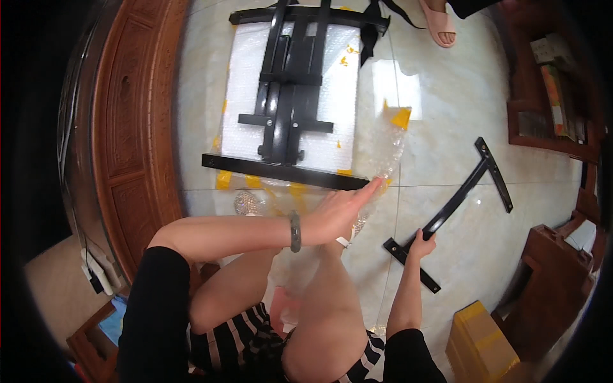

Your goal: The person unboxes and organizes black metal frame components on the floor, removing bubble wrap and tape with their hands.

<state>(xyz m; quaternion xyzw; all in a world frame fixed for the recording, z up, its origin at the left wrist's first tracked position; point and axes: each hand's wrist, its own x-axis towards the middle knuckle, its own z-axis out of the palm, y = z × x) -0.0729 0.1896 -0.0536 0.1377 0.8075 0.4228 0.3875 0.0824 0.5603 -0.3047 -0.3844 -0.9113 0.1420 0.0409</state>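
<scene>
My left hand [341, 214] reaches across in front of me, fingers stretched out. Its fingertips lie at the right end of a black metal crossbar [274, 172]; whether they press on the bar or on the clear bubble wrap [382, 150] beside it, I cannot tell. The crossbar is part of a black metal frame [292, 89] with long rails and short side arms, lying on a flat white bubble-wrapped panel [341, 121] with yellow tape. At my right, my right hand [423, 244] is closed around the bar of a black H-shaped metal piece [456, 198], close to its near crosspiece.
Black straps [370, 38] hang at the frame's far right corner. Beyond stands another person's foot in a pink slipper [440, 25]. Carved wooden furniture [137, 127] runs along the left. On the right are a wooden cabinet [549, 137] and a taped cardboard box [480, 345].
</scene>
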